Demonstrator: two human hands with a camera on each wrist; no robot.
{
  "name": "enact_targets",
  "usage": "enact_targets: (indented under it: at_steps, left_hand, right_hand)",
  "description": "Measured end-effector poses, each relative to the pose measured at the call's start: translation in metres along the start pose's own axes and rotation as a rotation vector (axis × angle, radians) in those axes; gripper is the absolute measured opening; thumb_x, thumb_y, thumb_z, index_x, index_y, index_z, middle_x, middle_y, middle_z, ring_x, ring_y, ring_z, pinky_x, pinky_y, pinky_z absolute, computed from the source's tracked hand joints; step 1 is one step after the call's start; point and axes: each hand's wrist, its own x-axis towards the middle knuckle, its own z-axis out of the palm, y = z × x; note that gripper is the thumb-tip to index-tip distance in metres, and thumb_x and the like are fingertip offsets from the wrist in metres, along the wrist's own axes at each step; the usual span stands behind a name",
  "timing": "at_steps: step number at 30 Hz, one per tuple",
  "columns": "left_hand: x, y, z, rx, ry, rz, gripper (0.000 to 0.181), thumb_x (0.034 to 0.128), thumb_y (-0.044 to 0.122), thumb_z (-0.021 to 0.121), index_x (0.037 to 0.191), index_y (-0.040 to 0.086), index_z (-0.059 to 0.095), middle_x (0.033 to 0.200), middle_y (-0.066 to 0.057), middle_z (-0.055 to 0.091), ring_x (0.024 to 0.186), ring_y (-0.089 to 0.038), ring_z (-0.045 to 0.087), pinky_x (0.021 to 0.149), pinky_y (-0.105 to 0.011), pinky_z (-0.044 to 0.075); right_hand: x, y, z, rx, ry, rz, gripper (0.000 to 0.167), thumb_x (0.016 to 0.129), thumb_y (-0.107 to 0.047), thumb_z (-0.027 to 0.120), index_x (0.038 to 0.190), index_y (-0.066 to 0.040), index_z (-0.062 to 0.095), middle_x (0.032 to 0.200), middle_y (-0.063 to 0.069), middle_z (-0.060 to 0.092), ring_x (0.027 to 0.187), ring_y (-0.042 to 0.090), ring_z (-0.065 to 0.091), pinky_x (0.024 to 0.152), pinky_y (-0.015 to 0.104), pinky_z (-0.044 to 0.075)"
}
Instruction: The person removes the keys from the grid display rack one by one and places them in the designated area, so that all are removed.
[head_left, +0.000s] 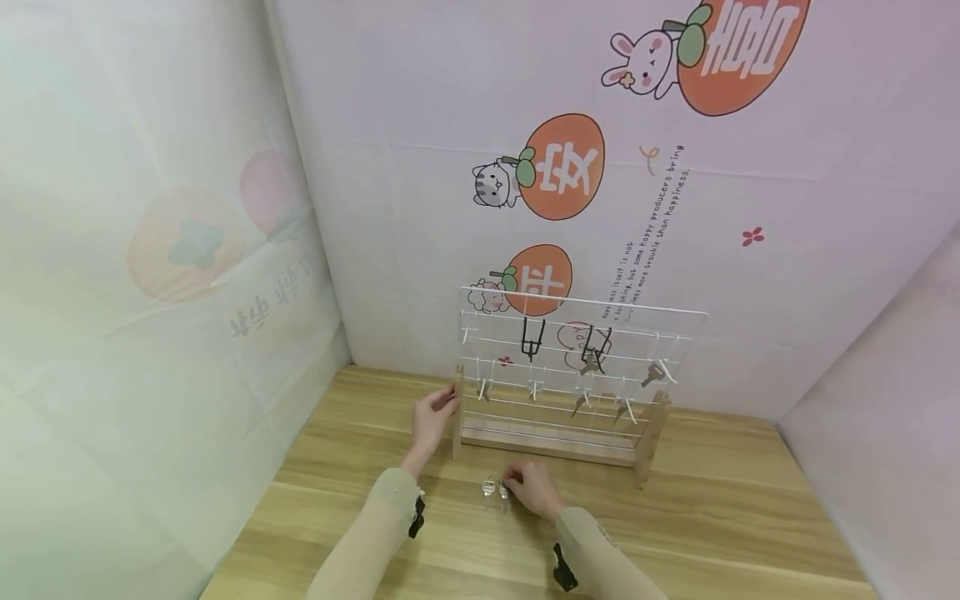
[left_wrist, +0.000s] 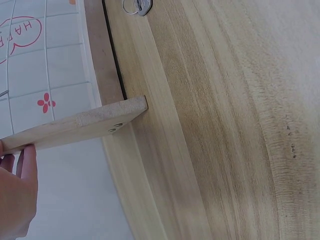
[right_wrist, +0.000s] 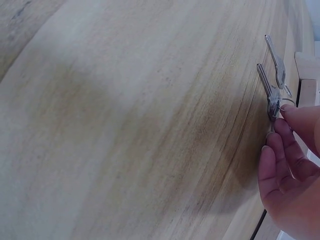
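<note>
My left hand holds the left wooden side post of a white wire-grid rack with a wooden base. In the left wrist view the hand is partly cut off by the frame edge, with fingertips against the post. Two silver keys lie side by side on the table in front of the rack. My right hand pinches the small ring of the right-hand key between thumb and index finger. The other key lies just beside it, untouched.
Several keys, such as one at the right, hang from hooks on the grid. Two black hooks sit on its upper part. Printed cloth walls enclose the wooden table at the back and sides.
</note>
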Motion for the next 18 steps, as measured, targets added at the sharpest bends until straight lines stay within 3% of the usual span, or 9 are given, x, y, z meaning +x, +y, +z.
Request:
enact_targets:
  at_steps: [11,18]
  left_hand:
    - [0.001,0.002,0.000,0.000,0.003,-0.004,0.032,0.0890,-0.001,0.069,0.121,-0.005,0.065,0.123,-0.026,0.067,0.112,-0.039,0.067,0.089,-0.027,0.062]
    - [0.000,0.002,0.000,-0.006,0.001,-0.033,0.033,0.0890,0.002,0.070,0.122,-0.001,0.066,0.125,-0.023,0.067,0.114,-0.037,0.067,0.089,-0.023,0.061]
  right_hand:
    - [-0.002,0.004,-0.003,0.062,0.016,0.022,0.004,0.088,-0.002,0.067,0.090,0.000,0.070,0.086,0.009,0.072,0.077,0.012,0.060,0.064,0.019,0.048]
    - [-0.006,0.000,-0.020,0.138,0.021,0.048,0.009,0.091,-0.004,0.065,0.097,0.001,0.069,0.090,0.009,0.071,0.078,0.011,0.061,0.064,0.017,0.051]
